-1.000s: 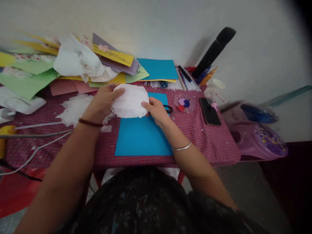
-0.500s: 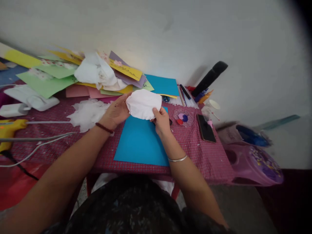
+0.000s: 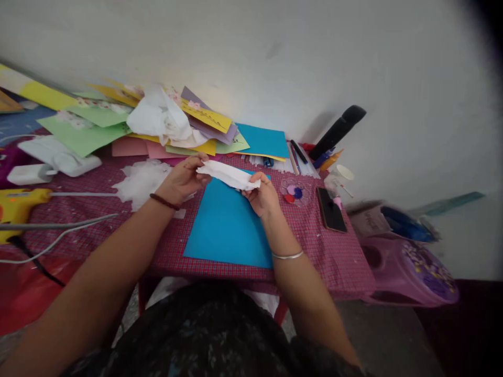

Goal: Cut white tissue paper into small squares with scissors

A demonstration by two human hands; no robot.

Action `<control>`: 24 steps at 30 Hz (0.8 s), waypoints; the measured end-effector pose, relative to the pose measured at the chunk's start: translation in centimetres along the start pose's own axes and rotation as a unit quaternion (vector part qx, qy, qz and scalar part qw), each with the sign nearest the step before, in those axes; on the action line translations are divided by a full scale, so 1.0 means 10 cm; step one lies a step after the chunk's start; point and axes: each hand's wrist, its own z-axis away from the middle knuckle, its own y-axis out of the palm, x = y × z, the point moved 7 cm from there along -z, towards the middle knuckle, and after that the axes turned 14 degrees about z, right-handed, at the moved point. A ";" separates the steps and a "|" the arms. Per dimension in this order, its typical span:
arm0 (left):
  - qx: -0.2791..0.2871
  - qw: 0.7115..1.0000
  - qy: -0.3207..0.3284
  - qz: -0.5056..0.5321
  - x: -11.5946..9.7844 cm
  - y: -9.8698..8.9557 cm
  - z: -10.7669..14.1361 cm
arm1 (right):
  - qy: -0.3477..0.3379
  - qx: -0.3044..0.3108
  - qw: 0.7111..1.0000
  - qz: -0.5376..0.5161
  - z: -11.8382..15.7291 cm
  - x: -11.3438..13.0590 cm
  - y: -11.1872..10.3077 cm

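- At the near edge of the table, a dark patterned garment (image 3: 212,335) is showing below a red checked cloth (image 3: 310,251)
- On that cloth, a blue sheet (image 3: 228,225) is lying flat, its far part reaching under the hands
- To the right, a dark phone (image 3: 332,209) is lying face up; just beside it, a clear dish (image 3: 294,192) is holding red, blue and lilac colours
- At far left, a yellow glue gun (image 3: 19,209) is lying on its side, its pale stick pointing right
- Right hand (image 3: 260,195) is pinching nearly closed, thumb and fingers gripping the right end of a white tissue (image 3: 230,175)
- Left hand (image 3: 188,178) is curling part-way, its fingers holding the tissue's left end
- Tissue is stretching between both hands, above the far part of the blue sheet, showing as a narrow strip; cannot tell if folded or edge-on
- Left of it, a pile of thin white pieces (image 3: 143,180) is resting on the cloth
- Farther back, a crumpled white wad (image 3: 161,115) is sitting on coloured cards (image 3: 90,133), before a pale wall (image 3: 251,57)
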 end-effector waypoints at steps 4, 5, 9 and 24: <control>-0.038 0.991 0.061 0.115 -0.07 -0.03 -0.02 | -0.009 -0.012 1.000 0.002 -0.02 0.02 -0.04; -0.051 0.991 0.044 0.112 -0.02 -0.03 -0.02 | -0.013 -0.018 1.000 0.005 -0.02 0.02 -0.05; -0.053 0.996 -0.056 0.043 0.34 0.06 0.02 | -0.017 -0.030 0.999 0.035 -0.03 -0.07 -0.01; 0.035 0.892 0.257 -0.370 0.28 0.37 0.31 | 0.096 0.008 0.992 -0.082 0.18 -0.26 0.38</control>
